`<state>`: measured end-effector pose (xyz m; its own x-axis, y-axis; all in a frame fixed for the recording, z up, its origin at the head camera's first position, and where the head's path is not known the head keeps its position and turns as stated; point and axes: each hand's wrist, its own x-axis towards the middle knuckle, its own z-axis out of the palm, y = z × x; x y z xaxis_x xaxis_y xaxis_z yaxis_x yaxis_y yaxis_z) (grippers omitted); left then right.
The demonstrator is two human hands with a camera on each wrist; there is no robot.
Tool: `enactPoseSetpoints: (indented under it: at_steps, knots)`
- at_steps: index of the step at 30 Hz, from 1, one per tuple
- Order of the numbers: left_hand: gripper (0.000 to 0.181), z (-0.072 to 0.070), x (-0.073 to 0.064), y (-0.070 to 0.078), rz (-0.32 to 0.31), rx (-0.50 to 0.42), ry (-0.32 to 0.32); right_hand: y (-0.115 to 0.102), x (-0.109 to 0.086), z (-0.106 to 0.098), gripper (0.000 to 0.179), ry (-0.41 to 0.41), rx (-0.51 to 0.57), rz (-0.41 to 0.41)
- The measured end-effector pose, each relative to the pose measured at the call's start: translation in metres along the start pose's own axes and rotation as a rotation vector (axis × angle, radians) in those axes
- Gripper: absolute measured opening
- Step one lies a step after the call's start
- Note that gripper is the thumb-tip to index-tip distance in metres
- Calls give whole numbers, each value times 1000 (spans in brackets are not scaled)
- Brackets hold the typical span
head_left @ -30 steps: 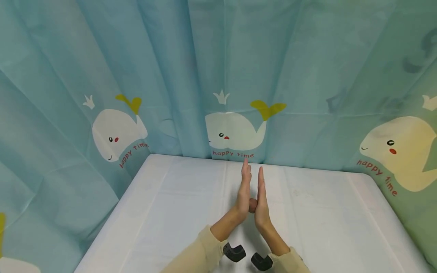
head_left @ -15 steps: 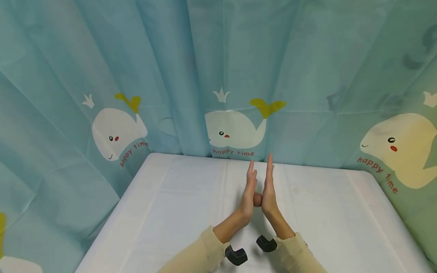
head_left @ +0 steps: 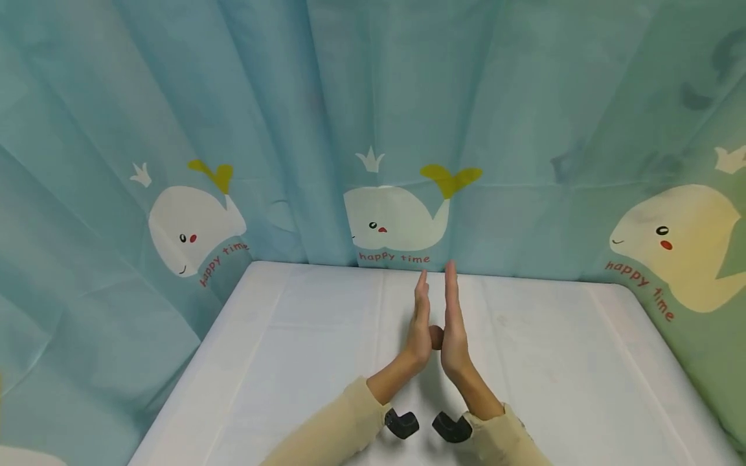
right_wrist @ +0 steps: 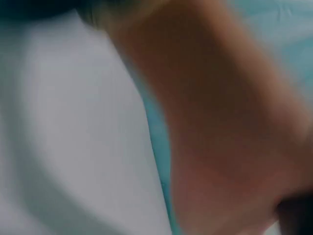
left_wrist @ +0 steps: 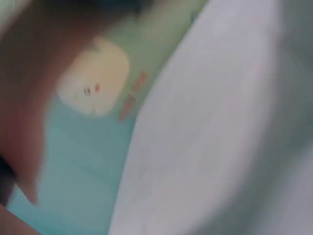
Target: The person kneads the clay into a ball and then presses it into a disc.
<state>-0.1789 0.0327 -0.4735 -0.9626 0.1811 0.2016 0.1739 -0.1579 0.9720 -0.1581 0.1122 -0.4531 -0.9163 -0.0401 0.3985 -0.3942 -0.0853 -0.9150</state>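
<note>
A small brown ball sits pressed between two upright palms above the white table in the head view. My left hand touches it from the left, fingers straight and pointing away from me. Flat against its other side is my right hand, its straight fingers reaching slightly farther forward. The palms hide parts of the ball. Both wrist views are blurred by closeness; a hand fills much of the right wrist view, and skin shows along the left of the left wrist view.
The white-covered table spreads around the hands. Blue-green curtains with printed whales hang along its back and sides. Black wrist devices sit at the cuffs of the cream sleeves.
The right hand has slid forward relative to the left, its fingertips now farther ahead. The hands shifted right, then slightly back left, with the ball kept between the palms.
</note>
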Motion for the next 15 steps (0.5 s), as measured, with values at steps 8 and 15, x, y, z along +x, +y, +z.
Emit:
enactPoseSetpoints:
  at_steps: [8, 15]
  knots:
    - [64, 6, -6, 27, -14, -209, -27, 20, -3, -5, 54, -37, 54, 2]
    - [58, -3, 8, 13, 93, -5, 18, -5, -15, 7, 55, -74, 136, -30]
